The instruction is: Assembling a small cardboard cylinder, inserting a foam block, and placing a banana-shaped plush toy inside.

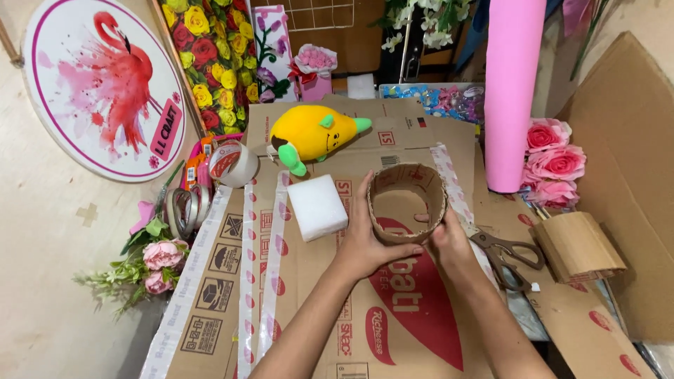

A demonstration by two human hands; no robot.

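Note:
A strip of brown cardboard bent into a ring (pixel 409 184) stands upright on flattened cardboard boxes (pixel 393 316). My left hand (pixel 366 242) grips the ring's left and near side, thumb along the front wall. My right hand (pixel 451 242) pinches the ring's right side where the ends meet. A white foam block (pixel 317 206) lies just left of my left hand. Scissors (pixel 507 258) with brown handles lie just right of my right hand.
A yellow plush toy (pixel 312 133) lies behind the ring. Tape rolls (pixel 232 163) sit at the left, with pink artificial flowers (pixel 160 256). A pink paper roll (pixel 511 91), pink roses (pixel 554 163) and a folded cardboard piece (pixel 577 245) stand at the right. A round flamingo sign (pixel 105 84) lies far left.

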